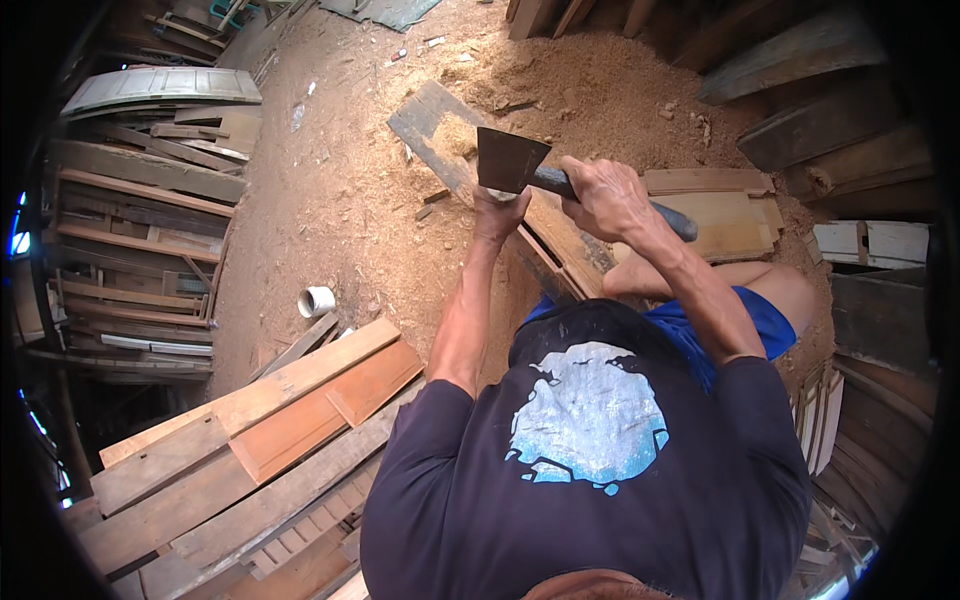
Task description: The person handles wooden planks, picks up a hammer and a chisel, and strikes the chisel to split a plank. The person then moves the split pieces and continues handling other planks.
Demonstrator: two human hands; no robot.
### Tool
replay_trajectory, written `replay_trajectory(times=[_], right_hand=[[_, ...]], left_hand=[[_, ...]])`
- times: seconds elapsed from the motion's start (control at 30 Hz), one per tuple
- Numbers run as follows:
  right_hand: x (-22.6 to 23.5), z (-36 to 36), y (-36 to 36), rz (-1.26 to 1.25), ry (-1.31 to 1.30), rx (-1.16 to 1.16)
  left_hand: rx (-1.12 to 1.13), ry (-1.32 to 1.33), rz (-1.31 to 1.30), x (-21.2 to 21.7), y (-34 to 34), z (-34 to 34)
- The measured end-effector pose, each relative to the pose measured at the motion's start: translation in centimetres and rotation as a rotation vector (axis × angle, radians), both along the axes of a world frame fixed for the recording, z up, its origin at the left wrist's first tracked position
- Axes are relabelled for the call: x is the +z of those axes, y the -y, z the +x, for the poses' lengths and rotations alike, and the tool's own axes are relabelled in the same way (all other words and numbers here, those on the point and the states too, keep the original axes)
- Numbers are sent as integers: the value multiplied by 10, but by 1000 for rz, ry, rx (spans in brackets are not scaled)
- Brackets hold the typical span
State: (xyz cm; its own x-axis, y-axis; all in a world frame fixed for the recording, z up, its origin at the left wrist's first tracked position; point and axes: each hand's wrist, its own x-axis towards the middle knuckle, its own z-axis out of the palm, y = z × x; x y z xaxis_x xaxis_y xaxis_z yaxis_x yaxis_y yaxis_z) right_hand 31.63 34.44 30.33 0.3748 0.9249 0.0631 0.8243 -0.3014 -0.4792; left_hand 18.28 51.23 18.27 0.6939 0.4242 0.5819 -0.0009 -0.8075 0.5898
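My right hand (610,198) is closed around the dark handle of a hatchet (512,160), whose rounded butt sticks out behind my fist. The broad dark blade points left, above my left hand. My left hand (498,214) is closed just under the blade's lower edge. A small pale end shows at the top of its fingers; what the thing is, the blade and fingers hide. Below both hands lies a long wooden plank (432,118), running from far left toward my lap, with wood shavings on it.
Sawdust and wood chips cover the ground (340,190). Stacked boards (140,180) line the left side, and more planks (250,420) lie at the near left. A white cylindrical container (316,301) lies on its side. Flat panels (715,215) rest right of my hands; timber (820,130) leans farther right.
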Motion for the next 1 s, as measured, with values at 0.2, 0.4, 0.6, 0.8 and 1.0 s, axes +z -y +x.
replay_trajectory(times=[0.2, 0.4, 0.6, 0.8, 1.0], right_hand=[[58, -25, 9, 621, -265, 29], [-16, -19, 2, 224, -122, 13], [16, -21, 10, 51, -240, -65], [93, -23, 3, 775, -298, -23], [-2, -20, -3, 456, -62, 139]], left_hand=[[-44, -7, -359, -15, 3, -23], [10, -150, 484, -7, -2, -32], [-52, -27, -451, -32, 1, -27], [-37, -11, -624, -25, -12, -26], [-21, -75, -638, -16, 19, -23]])
